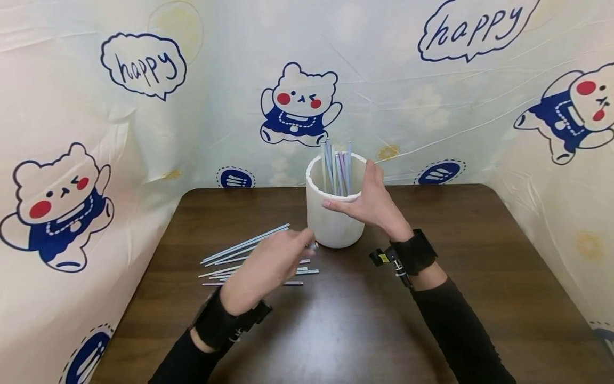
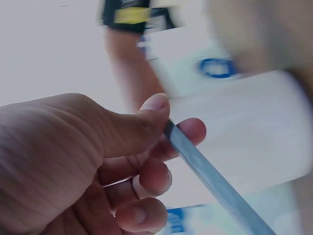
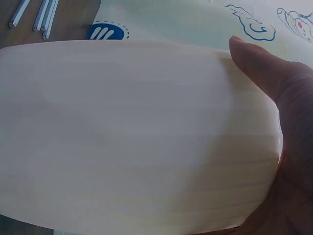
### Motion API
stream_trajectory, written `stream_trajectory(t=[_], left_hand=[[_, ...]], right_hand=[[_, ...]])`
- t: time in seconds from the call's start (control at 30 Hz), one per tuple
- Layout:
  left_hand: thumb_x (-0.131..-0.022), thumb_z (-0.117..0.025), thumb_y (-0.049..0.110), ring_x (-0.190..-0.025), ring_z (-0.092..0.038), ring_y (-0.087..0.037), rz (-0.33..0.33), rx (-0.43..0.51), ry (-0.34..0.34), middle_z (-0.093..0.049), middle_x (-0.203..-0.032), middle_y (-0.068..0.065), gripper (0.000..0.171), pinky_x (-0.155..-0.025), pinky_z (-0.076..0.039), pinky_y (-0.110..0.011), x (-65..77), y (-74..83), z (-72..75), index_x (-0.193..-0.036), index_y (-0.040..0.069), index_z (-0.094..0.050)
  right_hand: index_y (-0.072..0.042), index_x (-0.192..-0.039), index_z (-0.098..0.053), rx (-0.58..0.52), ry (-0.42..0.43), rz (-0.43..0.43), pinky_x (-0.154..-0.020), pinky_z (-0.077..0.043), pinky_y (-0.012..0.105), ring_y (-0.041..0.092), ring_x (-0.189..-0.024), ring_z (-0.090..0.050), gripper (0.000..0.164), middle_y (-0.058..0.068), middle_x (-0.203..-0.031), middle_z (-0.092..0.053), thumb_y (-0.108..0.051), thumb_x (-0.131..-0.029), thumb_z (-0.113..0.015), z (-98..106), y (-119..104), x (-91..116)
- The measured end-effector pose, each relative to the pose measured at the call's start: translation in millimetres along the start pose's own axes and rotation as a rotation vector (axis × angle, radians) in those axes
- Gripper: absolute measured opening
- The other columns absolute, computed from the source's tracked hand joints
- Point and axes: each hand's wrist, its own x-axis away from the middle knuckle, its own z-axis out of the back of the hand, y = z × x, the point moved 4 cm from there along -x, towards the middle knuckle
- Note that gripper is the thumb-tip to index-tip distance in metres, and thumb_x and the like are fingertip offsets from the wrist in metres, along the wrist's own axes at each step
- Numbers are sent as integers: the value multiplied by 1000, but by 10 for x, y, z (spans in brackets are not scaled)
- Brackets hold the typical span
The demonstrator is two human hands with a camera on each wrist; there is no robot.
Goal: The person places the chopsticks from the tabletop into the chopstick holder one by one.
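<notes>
A white cylindrical container (image 1: 331, 224) stands upright on the table, with several pale blue and lilac straws (image 1: 339, 170) leaning inside. My right hand (image 1: 376, 200) grips its right side near the rim, thumb across the front; the container's wall (image 3: 132, 132) fills the right wrist view. Just left of the container, my left hand (image 1: 268, 261) pinches a light blue straw (image 2: 210, 176) by one end between thumb and index finger. The other fingers of the left hand (image 2: 98, 152) are bent. More loose straws (image 1: 244, 248) lie on the table, partly hidden beneath that hand.
The dark brown wooden table (image 1: 364, 330) reaches back to a pale printed curtain (image 1: 230, 117), which surrounds it on three sides. Each wrist wears a black band (image 1: 414, 250) with a small camera.
</notes>
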Motion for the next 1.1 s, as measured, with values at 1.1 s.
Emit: stream_trajectory(t=[1.1], left_hand=[[-103, -58, 24, -84, -68, -21, -185, 254, 861, -74, -101, -19, 36, -75, -52, -16, -1026, -66, 1633, -113, -11, -58]], right_hand=[[-18, -159, -11, -29, 30, 9, -101, -51, 61, 34, -124, -49, 131, 18, -155, -25, -71, -64, -84, 0, 27, 24]])
